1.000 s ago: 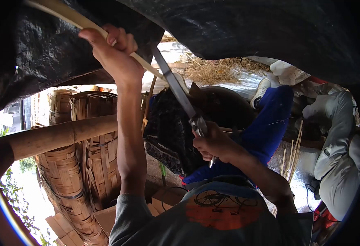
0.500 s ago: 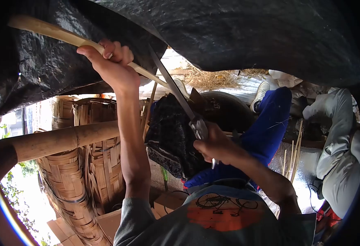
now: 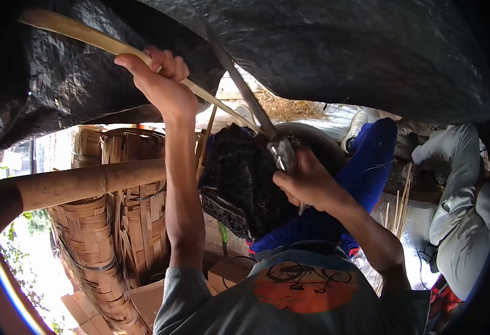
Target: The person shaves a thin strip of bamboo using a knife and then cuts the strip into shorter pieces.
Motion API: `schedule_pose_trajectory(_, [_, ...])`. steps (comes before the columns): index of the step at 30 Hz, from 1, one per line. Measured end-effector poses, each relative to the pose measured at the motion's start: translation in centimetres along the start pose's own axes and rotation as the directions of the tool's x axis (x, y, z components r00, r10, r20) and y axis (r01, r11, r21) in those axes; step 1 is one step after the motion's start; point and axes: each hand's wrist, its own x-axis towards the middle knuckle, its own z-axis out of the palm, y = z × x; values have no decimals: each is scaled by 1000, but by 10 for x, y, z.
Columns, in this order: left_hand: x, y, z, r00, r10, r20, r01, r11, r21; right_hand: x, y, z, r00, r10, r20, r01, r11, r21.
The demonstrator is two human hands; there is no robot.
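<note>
A long pale bamboo strip (image 3: 83, 34) slants from the upper left down toward the middle. My left hand (image 3: 164, 81) is wrapped round it, thumb along its upper part. My right hand (image 3: 309, 181) grips the metal handle of a long knife (image 3: 250, 100), whose blade points up and away. The blade meets or passes close by the strip's lower end; whether they touch I cannot tell. A dark patterned cloth (image 3: 231, 184) lies over my lap below the strip. My leg in blue trousers (image 3: 370, 162) is bent to the right.
Black plastic sheeting (image 3: 356, 56) hangs across the top. Woven bamboo baskets (image 3: 88, 240) stand at the left behind a thick bamboo pole (image 3: 77, 184). Another person's leg in light trousers (image 3: 457, 173) is at the right, near thin upright sticks (image 3: 404, 201). Fibre scraps (image 3: 289, 106) lie ahead.
My right hand and the knife have moved slightly up and right. My left hand and the strip have shifted a little to the right.
</note>
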Motion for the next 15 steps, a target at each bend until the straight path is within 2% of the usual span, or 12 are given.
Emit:
schedule_pose_trajectory(1, [2,0,3,1000,-5,-13,5,1000,-4,0,-13,-3,989,-140,-39,138,989,-50])
schedule_pose_trajectory(2, [4,0,5,1000,-19,-25,19,1000,-6,0,-15,-3,989,-145,-37,143,988,-54])
schedule_pose_trajectory(4, [6,-1,3,1000,-11,-28,11,1000,-13,-1,-15,-1,954,-294,-52,290,954,-75])
schedule_pose_trajectory(5, [6,-2,2,1000,-7,-30,6,1000,-14,-1,-8,4,955,-292,-53,288,955,-73])
schedule_pose_trajectory(7, [4,1,8,999,-29,-32,29,999,-14,4,21,20,997,-65,-45,74,972,223])
schedule_pose_trajectory(9, [2,2,12,998,-47,-29,47,999,-27,16,49,17,978,176,110,-200,939,281])
schedule_pose_trajectory(13, [-1,-2,2,999,-26,-33,26,1000,-8,15,52,5,974,211,78,-225,923,311])
schedule_pose_trajectory(15, [0,2,9,999,-5,-53,5,1000,17,4,12,0,1000,-16,-14,17,993,116])
